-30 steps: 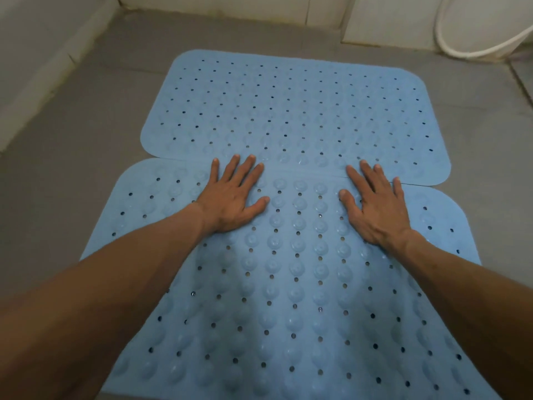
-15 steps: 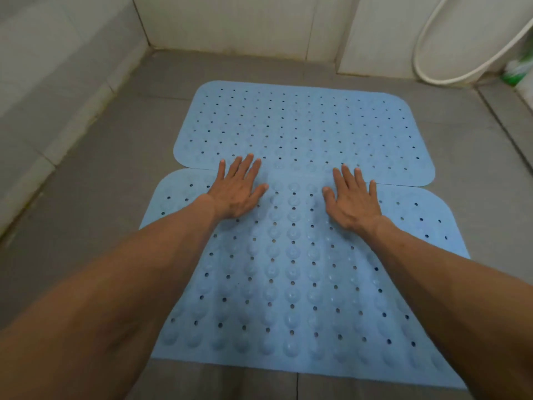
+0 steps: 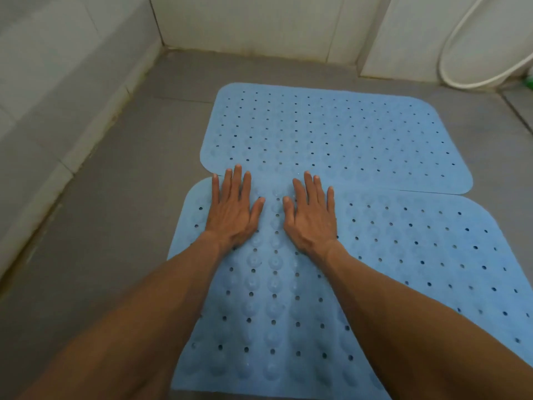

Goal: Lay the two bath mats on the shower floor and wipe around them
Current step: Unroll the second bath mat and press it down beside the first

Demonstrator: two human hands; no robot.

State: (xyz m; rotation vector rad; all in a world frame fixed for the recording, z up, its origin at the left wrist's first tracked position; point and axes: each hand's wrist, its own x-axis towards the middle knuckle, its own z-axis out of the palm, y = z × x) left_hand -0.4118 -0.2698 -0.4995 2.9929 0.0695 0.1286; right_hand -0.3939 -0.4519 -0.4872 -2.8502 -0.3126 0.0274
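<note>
Two light blue perforated bath mats lie flat on the grey shower floor [image 3: 109, 226]. The far mat [image 3: 340, 134] sits toward the back wall. The near mat [image 3: 403, 249] lies in front of it, and their long edges meet or slightly overlap. My left hand [image 3: 232, 209] rests palm down on the near mat's far left part, its fingertips reaching the seam. My right hand [image 3: 313, 215] lies flat beside it, a thumb's width to the right. Both hands have spread fingers and hold nothing.
White tiled walls [image 3: 57, 67] rise at the left and the back. A white hose [image 3: 473, 79] loops against the back right wall. A green object [image 3: 529, 82] shows at the right edge. Bare grey floor runs along the left of the mats.
Both hands have slid left across the near mat and come closer together. The camera has pulled back and turned, showing more of the left wall and floor.
</note>
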